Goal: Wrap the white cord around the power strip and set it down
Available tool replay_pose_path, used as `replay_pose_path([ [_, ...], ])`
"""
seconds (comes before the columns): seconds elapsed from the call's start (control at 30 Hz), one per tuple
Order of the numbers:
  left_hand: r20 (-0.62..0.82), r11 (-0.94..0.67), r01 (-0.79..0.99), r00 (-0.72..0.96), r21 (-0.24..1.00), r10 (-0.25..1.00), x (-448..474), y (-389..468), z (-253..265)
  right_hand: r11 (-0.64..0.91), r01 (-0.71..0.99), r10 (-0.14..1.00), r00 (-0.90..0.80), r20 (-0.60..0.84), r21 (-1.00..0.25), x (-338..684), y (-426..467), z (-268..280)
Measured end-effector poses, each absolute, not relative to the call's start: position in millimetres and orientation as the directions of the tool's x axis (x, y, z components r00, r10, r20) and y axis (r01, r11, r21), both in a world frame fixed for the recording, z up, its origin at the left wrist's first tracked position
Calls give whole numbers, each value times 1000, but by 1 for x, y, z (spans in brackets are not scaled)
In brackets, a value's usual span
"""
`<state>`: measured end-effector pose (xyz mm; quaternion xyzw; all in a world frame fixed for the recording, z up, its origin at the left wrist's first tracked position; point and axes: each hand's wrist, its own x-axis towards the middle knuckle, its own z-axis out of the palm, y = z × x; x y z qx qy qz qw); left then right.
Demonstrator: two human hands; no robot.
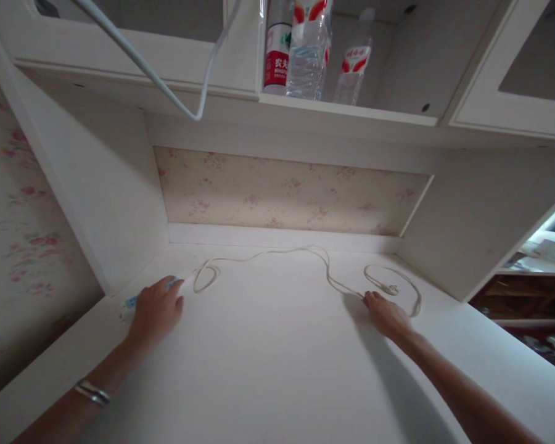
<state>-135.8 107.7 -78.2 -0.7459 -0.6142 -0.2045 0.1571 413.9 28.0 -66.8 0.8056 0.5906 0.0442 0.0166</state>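
My left hand is closed over a white power strip with blue socket faces, at the left of the white desktop; the hand covers most of it. A thin off-white power cord runs from the strip's right end, makes a small loop, then crosses along the back of the desk. Far to the right, my right hand pinches this cord between thumb and fingers, low over the surface. Past that hand the cord curves round to its plug, lying on the desk at the right.
Overhead, a shelf holds several plastic bottles. A pale cable or rod hangs down in front of the upper cabinet. White side panels flank the desktop, with flowered wallpaper behind.
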Motion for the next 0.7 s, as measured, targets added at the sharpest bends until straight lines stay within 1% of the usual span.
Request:
replay_pose_path([
  [0.1,541,-507,851,363,141,759,-83,86,-68,-125,987,976,104,189,102,351,24,-64],
  [0.17,529,-618,752,437,228,727,-44,70,-63,-34,997,960,14,279,68,307,22,-62],
  [0.27,523,-667,651,451,363,724,4,48,-57,162,986,912,-134,388,-41,252,18,-62],
  [0.33,545,-671,613,422,417,724,22,39,-55,318,938,863,-227,452,-135,226,14,-65],
  [0.43,548,-692,574,440,438,711,25,32,-52,547,802,778,-381,500,-240,206,6,-68],
  [0.5,495,-676,572,464,465,734,17,30,-52,629,716,741,-434,512,-302,205,3,-69],
  [0.53,456,-645,577,457,502,764,12,29,-52,630,702,744,-424,517,-331,207,3,-69],
  [0.6,374,-533,568,380,628,846,2,31,-54,548,743,794,-316,519,-385,216,5,-70],
  [0.67,282,-373,469,255,800,925,-4,35,-56,372,813,857,-116,502,-447,230,10,-70],
  [0.7,225,-283,375,192,883,955,-6,38,-56,269,835,875,-3,485,-481,238,12,-71],
])
